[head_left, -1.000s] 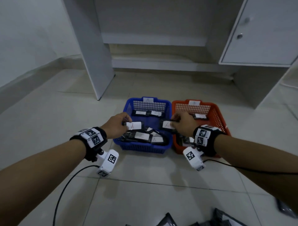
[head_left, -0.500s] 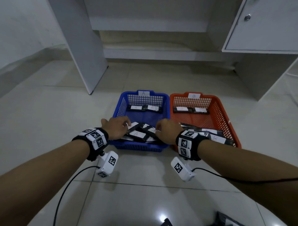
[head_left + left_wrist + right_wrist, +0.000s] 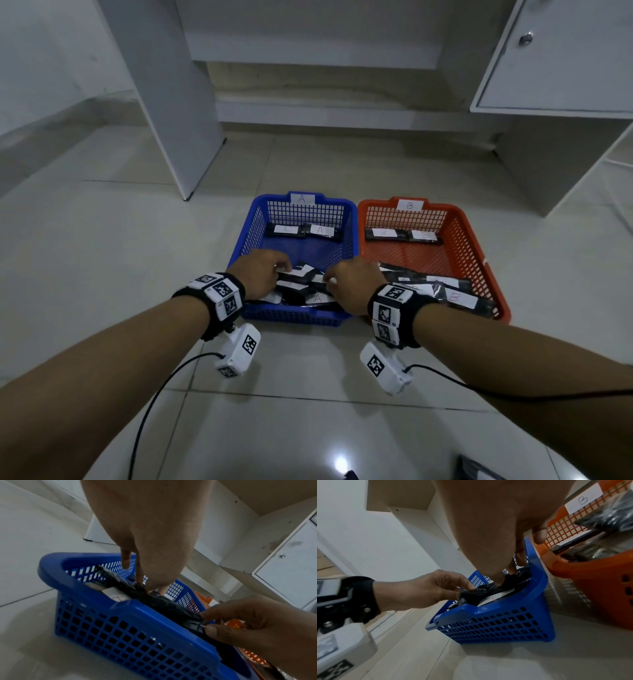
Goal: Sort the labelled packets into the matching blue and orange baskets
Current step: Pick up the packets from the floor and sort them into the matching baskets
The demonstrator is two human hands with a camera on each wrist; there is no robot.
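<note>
Both hands have come down from mid-air into the blue basket (image 3: 246, 246): the left hand (image 3: 258, 274) and right hand (image 3: 347, 286) each pinch a black packet (image 3: 298, 275) on the heap at its 6 o'clock end, likely a delivery. Two more lie at 12 o'clock. The orange basket (image 3: 479, 250) holds B packets (image 3: 455, 296).

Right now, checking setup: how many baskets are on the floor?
2. The blue basket, tagged A, sits left; the orange basket, tagged B, sits against its right side. No others show.
</note>
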